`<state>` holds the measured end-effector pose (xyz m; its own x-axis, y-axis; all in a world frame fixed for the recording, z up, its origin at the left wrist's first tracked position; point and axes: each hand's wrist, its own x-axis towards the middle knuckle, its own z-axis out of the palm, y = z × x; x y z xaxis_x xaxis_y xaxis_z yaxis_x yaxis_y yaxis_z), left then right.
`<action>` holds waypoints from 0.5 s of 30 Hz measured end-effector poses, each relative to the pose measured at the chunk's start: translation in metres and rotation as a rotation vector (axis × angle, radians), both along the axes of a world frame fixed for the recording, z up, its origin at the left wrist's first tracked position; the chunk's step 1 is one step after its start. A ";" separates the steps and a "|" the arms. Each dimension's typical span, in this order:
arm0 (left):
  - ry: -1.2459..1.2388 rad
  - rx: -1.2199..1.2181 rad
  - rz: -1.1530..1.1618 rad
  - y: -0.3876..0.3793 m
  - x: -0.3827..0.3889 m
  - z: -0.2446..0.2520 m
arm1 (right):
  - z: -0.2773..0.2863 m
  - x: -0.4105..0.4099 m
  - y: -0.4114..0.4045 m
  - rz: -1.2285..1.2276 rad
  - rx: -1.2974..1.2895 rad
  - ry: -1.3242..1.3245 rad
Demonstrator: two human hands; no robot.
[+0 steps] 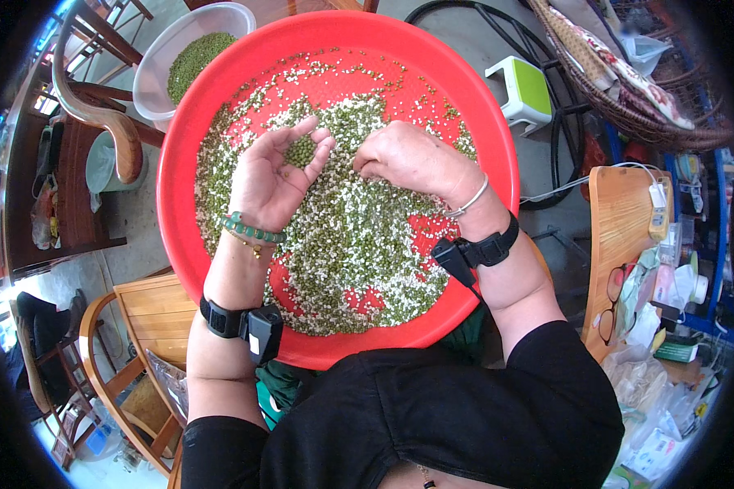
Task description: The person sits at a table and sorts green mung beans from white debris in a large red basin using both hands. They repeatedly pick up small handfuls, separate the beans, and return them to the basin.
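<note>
A large round red plastic tray (177, 244) lies in front of me, strewn with green beans mixed with small white grains (355, 244). My left hand (281, 165), palm up and fingers curled, cups a small heap of green beans (301, 151) above the tray's left half. To its right, my right hand (404, 156) is palm down over the mix, its fingertips bent together at the surface. Whether anything is pinched between those fingertips is hidden. Red tray floor shows through in patches near the top and bottom.
Beyond the tray's upper left edge stands a translucent bowl (150, 85) of green beans. A green and white stool (526, 91) and a wicker basket (642, 131) are at upper right. Wooden chairs (153, 305) stand at left; eyeglasses (608, 312) and plastic bags lie at right.
</note>
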<state>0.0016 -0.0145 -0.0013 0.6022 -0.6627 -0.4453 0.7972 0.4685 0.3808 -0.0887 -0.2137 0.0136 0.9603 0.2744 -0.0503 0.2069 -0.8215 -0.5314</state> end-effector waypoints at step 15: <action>-0.014 0.020 -0.065 -0.008 -0.019 0.008 | 0.019 0.008 0.010 -0.086 0.283 -0.545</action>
